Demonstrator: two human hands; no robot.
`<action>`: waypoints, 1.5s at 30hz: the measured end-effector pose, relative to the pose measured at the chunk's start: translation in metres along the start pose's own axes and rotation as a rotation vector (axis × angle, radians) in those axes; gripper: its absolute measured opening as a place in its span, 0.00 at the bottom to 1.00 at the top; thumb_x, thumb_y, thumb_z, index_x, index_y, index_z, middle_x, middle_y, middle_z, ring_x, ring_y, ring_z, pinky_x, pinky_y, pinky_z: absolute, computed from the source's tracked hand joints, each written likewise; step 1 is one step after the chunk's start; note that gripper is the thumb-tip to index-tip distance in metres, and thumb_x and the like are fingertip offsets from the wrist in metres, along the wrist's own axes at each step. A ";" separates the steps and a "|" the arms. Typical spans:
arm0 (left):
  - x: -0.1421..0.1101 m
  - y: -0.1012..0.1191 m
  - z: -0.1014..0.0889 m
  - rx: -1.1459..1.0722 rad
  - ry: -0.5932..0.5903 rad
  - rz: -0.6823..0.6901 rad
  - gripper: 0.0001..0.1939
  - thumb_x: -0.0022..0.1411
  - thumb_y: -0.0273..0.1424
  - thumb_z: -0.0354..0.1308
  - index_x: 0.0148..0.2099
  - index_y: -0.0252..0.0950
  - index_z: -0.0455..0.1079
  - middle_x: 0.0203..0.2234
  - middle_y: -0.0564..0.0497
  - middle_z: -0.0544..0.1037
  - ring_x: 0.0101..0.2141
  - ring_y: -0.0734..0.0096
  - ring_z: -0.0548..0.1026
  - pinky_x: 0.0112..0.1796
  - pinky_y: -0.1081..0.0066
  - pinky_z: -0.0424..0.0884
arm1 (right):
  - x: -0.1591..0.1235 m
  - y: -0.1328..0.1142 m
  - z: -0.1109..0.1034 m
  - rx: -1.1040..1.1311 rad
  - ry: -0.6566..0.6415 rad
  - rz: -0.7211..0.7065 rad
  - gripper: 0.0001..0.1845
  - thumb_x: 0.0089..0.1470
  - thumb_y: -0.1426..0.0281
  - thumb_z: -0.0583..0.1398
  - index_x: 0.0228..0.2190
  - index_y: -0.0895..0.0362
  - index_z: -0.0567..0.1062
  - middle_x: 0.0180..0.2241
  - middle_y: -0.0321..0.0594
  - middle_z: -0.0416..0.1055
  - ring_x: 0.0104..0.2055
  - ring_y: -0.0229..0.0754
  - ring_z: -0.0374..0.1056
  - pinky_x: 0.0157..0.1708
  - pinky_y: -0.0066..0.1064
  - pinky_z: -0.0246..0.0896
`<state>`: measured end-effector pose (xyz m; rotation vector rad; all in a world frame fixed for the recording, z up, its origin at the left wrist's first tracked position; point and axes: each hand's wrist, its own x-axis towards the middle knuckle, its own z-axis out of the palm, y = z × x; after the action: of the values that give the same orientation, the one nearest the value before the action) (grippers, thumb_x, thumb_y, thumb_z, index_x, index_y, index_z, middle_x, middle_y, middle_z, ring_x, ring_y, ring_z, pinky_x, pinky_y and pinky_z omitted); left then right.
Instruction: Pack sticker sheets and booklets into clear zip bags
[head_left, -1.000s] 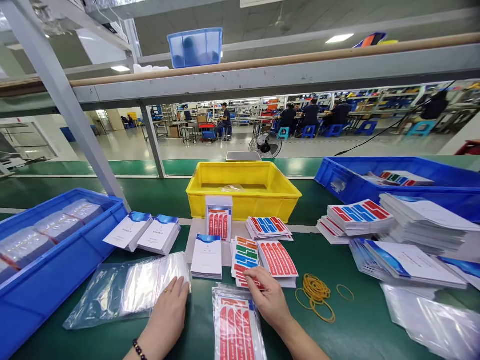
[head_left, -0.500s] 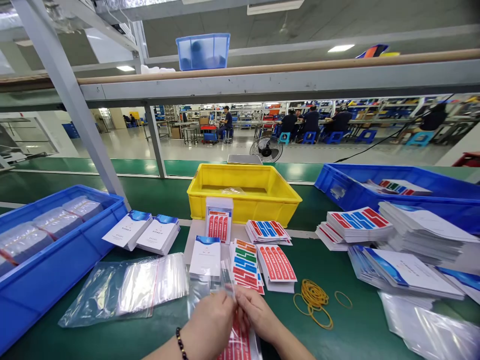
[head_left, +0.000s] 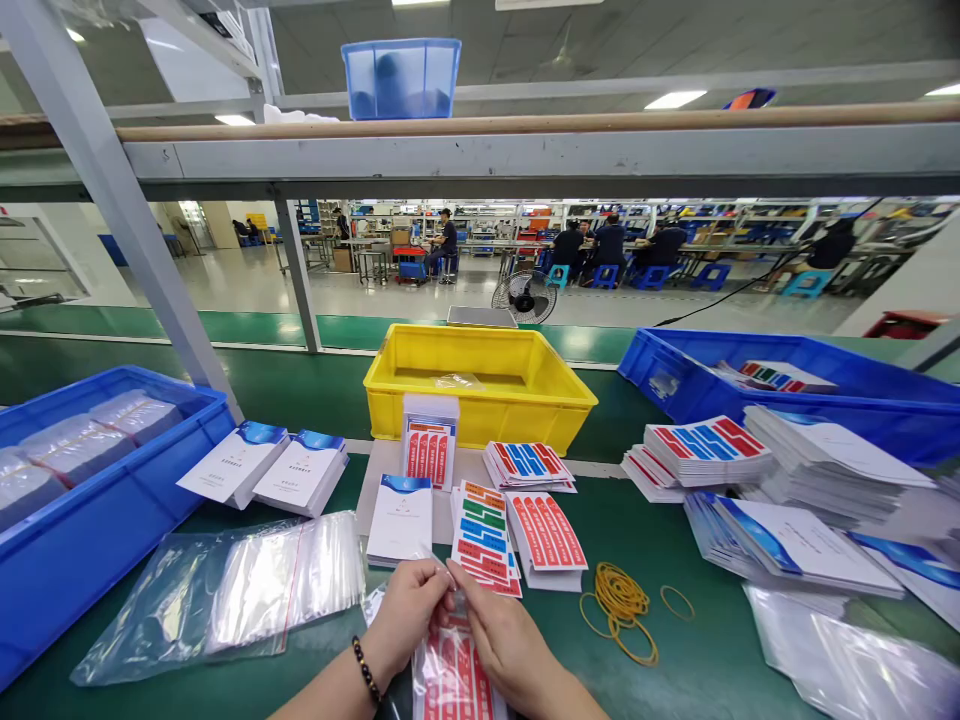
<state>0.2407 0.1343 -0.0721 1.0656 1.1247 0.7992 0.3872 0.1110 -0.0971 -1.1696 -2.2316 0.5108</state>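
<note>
A clear plastic bag (head_left: 454, 665) with a red-and-white sticker sheet inside lies under my hands at the bottom centre. My left hand (head_left: 417, 606), with a dark bead bracelet at the wrist, pinches the bag's top edge. Beside it, my right hand (head_left: 504, 640) grips the same edge, thumb pointing forward. Just beyond them stand a stack of white-and-blue booklets (head_left: 400, 520), a pile of multicoloured sticker sheets (head_left: 484, 535) and a stack of red sticker sheets (head_left: 546, 540). To the left lies a pile of clear zip bags (head_left: 289, 580).
A yellow bin (head_left: 480, 400) stands behind the stacks. Blue bins flank the table, one left (head_left: 112, 510), one right (head_left: 795, 385). Rubber bands (head_left: 621, 600) lie right of my hands, with booklet stacks (head_left: 806, 545) farther over. A shelf beam (head_left: 525, 160) crosses above; people sit far back.
The camera view has shifted slightly. My hands have closed in along the bag's top edge, and the bag now lies lower and flatter, showing more of the red stickers inside.
</note>
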 end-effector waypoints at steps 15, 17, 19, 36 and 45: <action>-0.004 -0.007 -0.004 0.064 -0.018 0.130 0.14 0.49 0.38 0.54 0.21 0.31 0.61 0.14 0.55 0.63 0.18 0.79 0.60 0.21 0.77 0.55 | 0.008 -0.016 -0.013 0.211 0.058 0.151 0.07 0.50 0.71 0.55 0.31 0.57 0.71 0.27 0.39 0.68 0.29 0.38 0.64 0.29 0.26 0.59; -0.006 -0.008 -0.003 0.134 -0.031 0.149 0.14 0.50 0.37 0.53 0.21 0.32 0.60 0.15 0.55 0.63 0.19 0.78 0.59 0.22 0.76 0.56 | 0.008 -0.014 -0.010 0.227 0.071 0.184 0.09 0.52 0.72 0.52 0.24 0.58 0.69 0.22 0.36 0.65 0.24 0.35 0.61 0.24 0.24 0.55; -0.007 -0.008 -0.002 0.225 -0.032 0.167 0.13 0.51 0.36 0.51 0.20 0.33 0.59 0.15 0.55 0.62 0.20 0.77 0.59 0.23 0.76 0.55 | 0.007 -0.012 -0.007 0.215 0.080 0.181 0.13 0.53 0.72 0.50 0.20 0.58 0.66 0.20 0.35 0.63 0.23 0.34 0.59 0.23 0.24 0.52; -0.002 0.001 -0.012 0.156 -0.005 -0.023 0.14 0.49 0.39 0.48 0.19 0.36 0.52 0.11 0.59 0.53 0.14 0.81 0.50 0.18 0.76 0.47 | 0.007 -0.020 -0.011 -0.236 0.201 -0.114 0.08 0.52 0.71 0.52 0.35 0.59 0.68 0.31 0.44 0.65 0.32 0.42 0.61 0.30 0.32 0.58; -0.021 0.023 -0.021 0.745 -0.160 0.705 0.06 0.55 0.28 0.51 0.33 0.35 0.68 0.30 0.49 0.72 0.38 0.68 0.66 0.43 0.69 0.59 | 0.004 -0.009 -0.043 0.162 -0.134 0.052 0.09 0.55 0.71 0.50 0.23 0.57 0.64 0.25 0.36 0.63 0.28 0.36 0.59 0.28 0.26 0.54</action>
<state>0.2150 0.1279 -0.0458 2.1863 0.9157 0.8179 0.4069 0.1128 -0.0577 -1.1414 -2.2276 0.7964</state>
